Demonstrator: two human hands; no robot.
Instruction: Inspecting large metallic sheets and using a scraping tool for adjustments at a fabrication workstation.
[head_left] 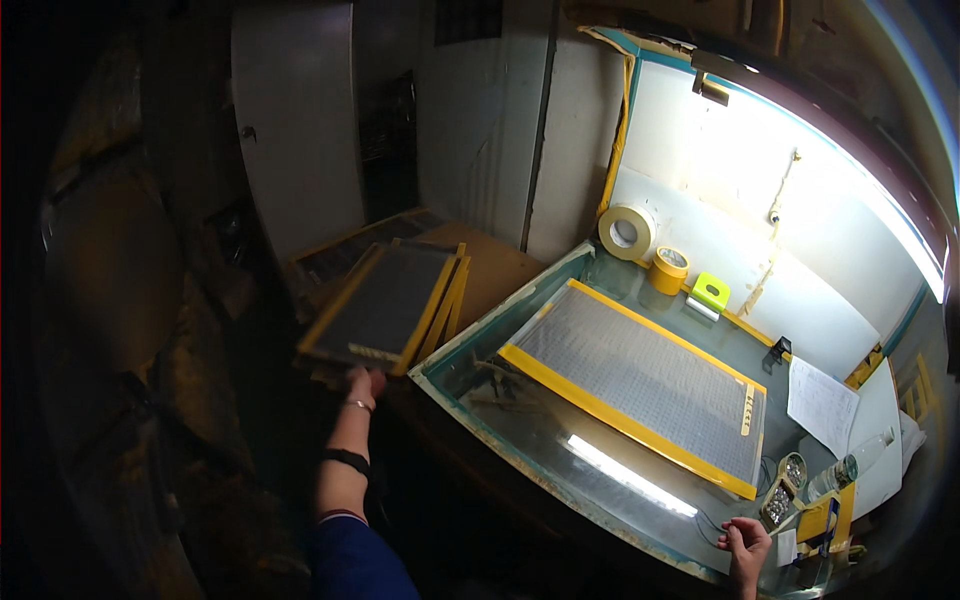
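My left arm reaches out to a stack of grey mesh-like panels with yellow edges (385,300) on the left. My left hand (366,382) is closed at the near edge of the top panel, beside its pale label strip; the fingertips are partly hidden there. Another such panel (640,380) lies flat on the lit glass-topped table (530,420). By the near right edge of that table, my right hand (745,548) is pinched on what looks like a thin dark cord (707,526), held clear of the panel.
Along the table's back stand a wide tape roll (627,232), a yellow tape roll (669,270) and a lime-green holder (710,291). To the right are a written sheet (822,402), small containers of bits (778,502) and a clear bottle (850,467). A bright lamp (880,150) hangs overhead.
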